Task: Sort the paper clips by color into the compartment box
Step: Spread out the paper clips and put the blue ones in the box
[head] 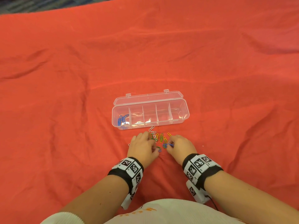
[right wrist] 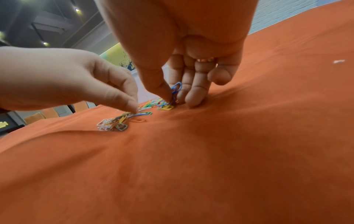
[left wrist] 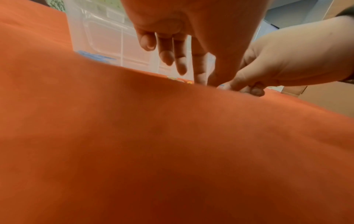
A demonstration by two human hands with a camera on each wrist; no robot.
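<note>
A clear compartment box (head: 178,121) lies open on the red cloth, its lid tipped back; several blue clips (head: 122,119) sit in its leftmost compartment. A pile of mixed paper clips (head: 159,137) lies just in front of the box. My right hand (head: 168,145) is at the pile's near right, and its thumb and forefinger pinch a blue clip (right wrist: 176,89). My left hand (head: 156,148) is at the near left. Its thumb and forefinger tips (right wrist: 134,111) meet on a paper clip (right wrist: 145,113) lying on the cloth. In the left wrist view a cloth fold hides those tips.
Wrinkled red cloth (head: 80,78) covers the whole table. The box's four other compartments (head: 161,114) hold no coloured clips that I can make out. A single white clip (head: 129,145) lies left of my left hand, and a small white speck (head: 202,145) lies to the right.
</note>
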